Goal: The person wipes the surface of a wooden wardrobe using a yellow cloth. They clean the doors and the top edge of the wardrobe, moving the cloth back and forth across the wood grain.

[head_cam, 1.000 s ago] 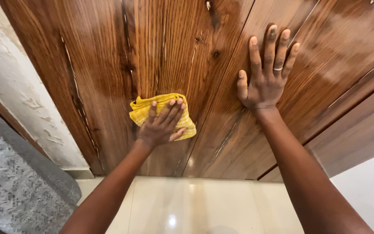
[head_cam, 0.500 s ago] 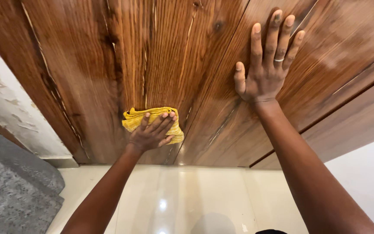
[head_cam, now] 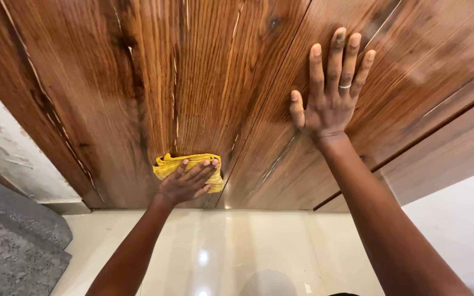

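Observation:
My left hand (head_cam: 185, 182) presses a folded yellow cloth (head_cam: 167, 164) flat against the low part of a dark, glossy wooden door (head_cam: 204, 71), close to the floor. The fingers lie spread over the cloth, which shows above and to the right of them. My right hand (head_cam: 330, 90) rests flat on the adjoining wooden panel, higher up, fingers apart and pointing up, a ring on one finger. It holds nothing.
Shiny cream floor tiles (head_cam: 237, 252) run along the base of the door. A grey mat (head_cam: 12, 252) lies at the lower left. A worn white wall (head_cam: 6, 148) stands left of the door, and a plain white wall (head_cam: 462, 219) is at the right.
My left hand has slid the yellow cloth down the door, from mid-height toward the bottom edge. My right hand has stayed flat on the panel.

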